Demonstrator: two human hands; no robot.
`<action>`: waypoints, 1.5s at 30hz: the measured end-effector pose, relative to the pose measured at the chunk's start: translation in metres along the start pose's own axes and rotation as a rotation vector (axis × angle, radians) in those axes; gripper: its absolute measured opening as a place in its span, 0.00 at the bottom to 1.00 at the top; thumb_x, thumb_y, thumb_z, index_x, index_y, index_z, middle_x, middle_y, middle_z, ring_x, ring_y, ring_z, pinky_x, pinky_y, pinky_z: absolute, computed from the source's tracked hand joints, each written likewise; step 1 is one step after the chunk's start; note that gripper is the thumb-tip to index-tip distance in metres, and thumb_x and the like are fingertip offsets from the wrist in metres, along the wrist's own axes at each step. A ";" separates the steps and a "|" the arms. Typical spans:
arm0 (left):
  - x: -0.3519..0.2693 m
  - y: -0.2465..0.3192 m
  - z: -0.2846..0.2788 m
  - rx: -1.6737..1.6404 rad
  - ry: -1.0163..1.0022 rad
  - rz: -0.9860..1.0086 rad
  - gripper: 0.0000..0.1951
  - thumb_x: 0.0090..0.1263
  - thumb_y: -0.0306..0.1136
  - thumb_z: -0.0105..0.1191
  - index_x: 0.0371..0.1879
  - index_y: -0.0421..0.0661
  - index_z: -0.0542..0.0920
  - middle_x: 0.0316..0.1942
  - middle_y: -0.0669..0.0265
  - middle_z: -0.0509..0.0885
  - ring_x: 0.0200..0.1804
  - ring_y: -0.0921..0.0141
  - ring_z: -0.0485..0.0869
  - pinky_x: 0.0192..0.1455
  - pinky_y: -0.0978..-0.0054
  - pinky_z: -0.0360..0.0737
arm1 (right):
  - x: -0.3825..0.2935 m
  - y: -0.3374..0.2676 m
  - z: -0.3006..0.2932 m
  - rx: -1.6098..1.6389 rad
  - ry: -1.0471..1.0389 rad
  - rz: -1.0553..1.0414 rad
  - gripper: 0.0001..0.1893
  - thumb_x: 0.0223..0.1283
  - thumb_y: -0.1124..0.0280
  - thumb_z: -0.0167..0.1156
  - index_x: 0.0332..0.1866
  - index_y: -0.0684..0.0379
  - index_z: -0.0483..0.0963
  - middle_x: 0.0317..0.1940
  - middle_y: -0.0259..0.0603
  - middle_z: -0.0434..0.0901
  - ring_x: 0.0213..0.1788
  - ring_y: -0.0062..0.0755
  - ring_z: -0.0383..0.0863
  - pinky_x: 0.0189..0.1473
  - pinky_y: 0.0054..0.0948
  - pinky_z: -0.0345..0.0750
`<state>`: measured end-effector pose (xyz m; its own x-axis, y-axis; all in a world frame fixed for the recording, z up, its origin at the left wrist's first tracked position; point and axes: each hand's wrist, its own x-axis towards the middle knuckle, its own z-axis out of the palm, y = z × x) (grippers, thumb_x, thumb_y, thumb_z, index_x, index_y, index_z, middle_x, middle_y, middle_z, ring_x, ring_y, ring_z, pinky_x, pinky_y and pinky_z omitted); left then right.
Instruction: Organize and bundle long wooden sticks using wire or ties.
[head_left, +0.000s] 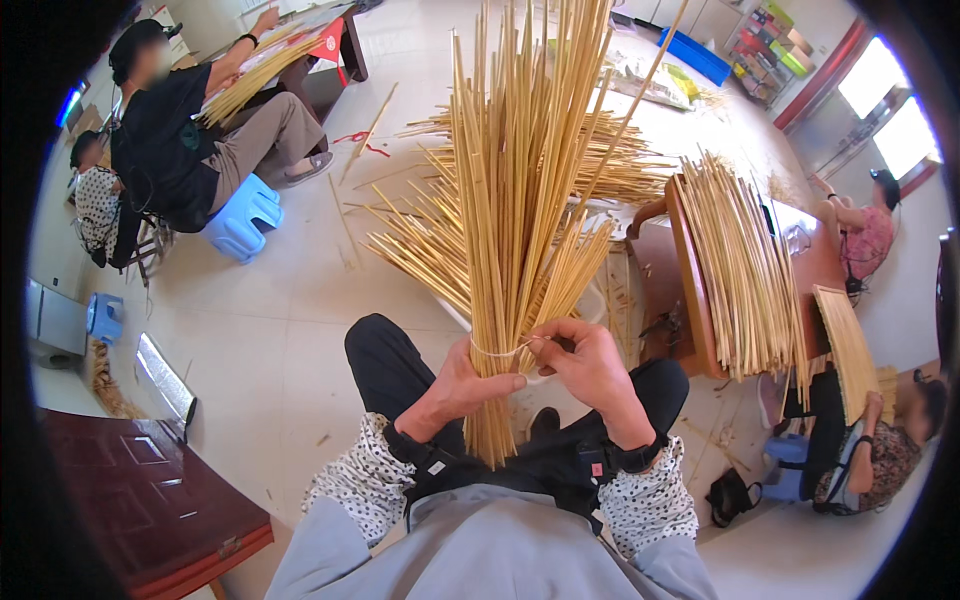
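Observation:
A tall bundle of straw-coloured dry stalks (495, 247) stands between my knees, its tops fanned out and its lower end narrow. My left hand (466, 382) is wrapped around the bundle low down, thumb across the front. A thin white string (491, 353) loops around the stalks just above that thumb. The string's end is pinched between thumb and fingers of my right hand (581, 360), at the bundle's right side. Behind the bundle, more loose stalks (420, 251) spread left and right, partly over a white container (592, 304) that is mostly hidden.
Right of me, a wooden table (694, 300) carries a layer of stalks (739, 277). A person there holds a woven stalk panel (851, 352). Other people sit at left and far right. A blue stool (244, 217) and a dark red wooden surface (150, 495) stand left.

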<state>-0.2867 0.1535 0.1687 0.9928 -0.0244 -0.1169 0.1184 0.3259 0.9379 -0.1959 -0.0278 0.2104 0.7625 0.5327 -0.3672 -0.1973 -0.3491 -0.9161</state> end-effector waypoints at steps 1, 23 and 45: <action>0.001 -0.001 0.001 -0.030 0.007 0.011 0.19 0.59 0.26 0.71 0.49 0.42 0.79 0.36 0.72 0.80 0.36 0.77 0.79 0.38 0.77 0.77 | 0.000 0.000 -0.001 -0.002 0.002 -0.001 0.09 0.70 0.69 0.64 0.48 0.63 0.83 0.35 0.38 0.87 0.38 0.30 0.87 0.43 0.29 0.82; 0.040 -0.028 0.002 -0.519 -0.155 -0.266 0.23 0.70 0.39 0.65 0.60 0.44 0.75 0.37 0.66 0.81 0.34 0.70 0.82 0.38 0.69 0.83 | 0.024 0.015 0.011 -0.155 0.438 -0.474 0.04 0.71 0.75 0.60 0.45 0.62 0.78 0.43 0.39 0.80 0.42 0.29 0.79 0.44 0.26 0.75; 0.027 0.007 -0.003 -0.906 -0.246 -0.634 0.20 0.77 0.46 0.52 0.52 0.38 0.78 0.37 0.60 0.84 0.39 0.62 0.87 0.48 0.62 0.88 | 0.058 0.004 -0.001 -0.515 0.110 -0.963 0.05 0.76 0.73 0.52 0.46 0.59 0.76 0.45 0.44 0.83 0.54 0.49 0.83 0.69 0.46 0.71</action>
<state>-0.2595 0.1578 0.1707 0.7457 -0.5814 -0.3255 0.6459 0.7506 0.1390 -0.1518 0.0016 0.1855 0.5151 0.6922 0.5055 0.7715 -0.1174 -0.6253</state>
